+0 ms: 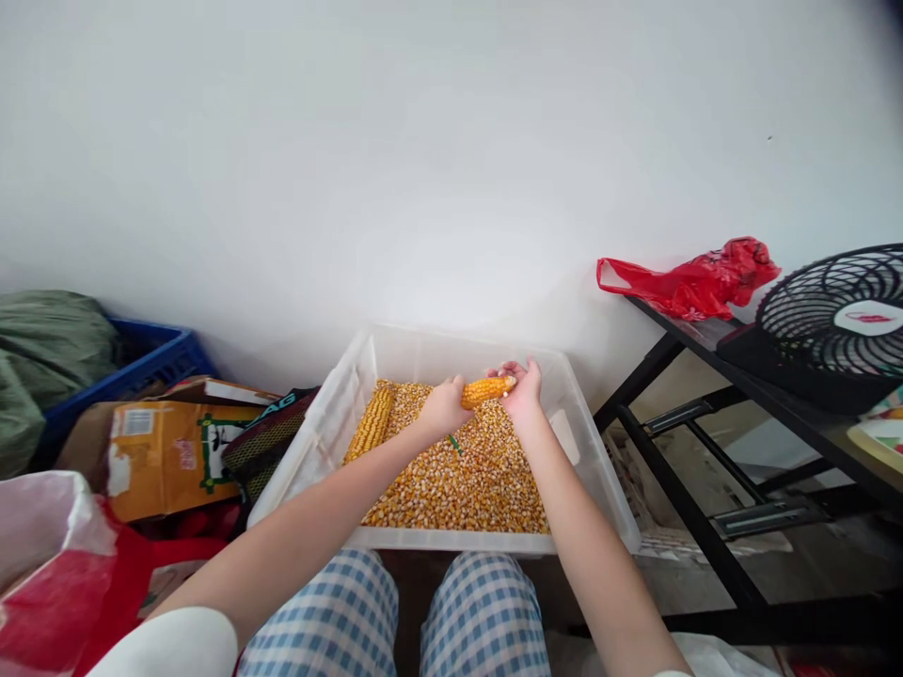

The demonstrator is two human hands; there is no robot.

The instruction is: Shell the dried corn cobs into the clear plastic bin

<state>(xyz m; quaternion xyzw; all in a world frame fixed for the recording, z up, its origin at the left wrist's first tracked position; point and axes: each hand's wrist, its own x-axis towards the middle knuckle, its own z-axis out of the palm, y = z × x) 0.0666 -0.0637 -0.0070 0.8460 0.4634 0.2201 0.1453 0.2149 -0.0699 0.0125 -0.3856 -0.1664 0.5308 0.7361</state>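
Above the loose corn kernels [458, 489] I hold a yellow corn cob [485, 391] level between both hands. My left hand [446, 408] is closed round its left end. At the other end, my right hand [520, 387] cups the tip, fingers curled behind and under it. Kernels cover most of the cob that shows; its left end is hidden in my left hand. A clear plastic bin [458, 539] holds the kernels. Along the bin's left wall lies another corn cob [372, 423]. A small green object [455, 444] rests on the kernels below my left hand.
To the right, a black folding table [695, 329] carries a red plastic bag [712, 280] and a black fan [839, 315]. Left of the bin are a yellow cardboard box [169, 456], a blue crate [159, 353] and a red and white bag [77, 574]. A white wall rises behind.
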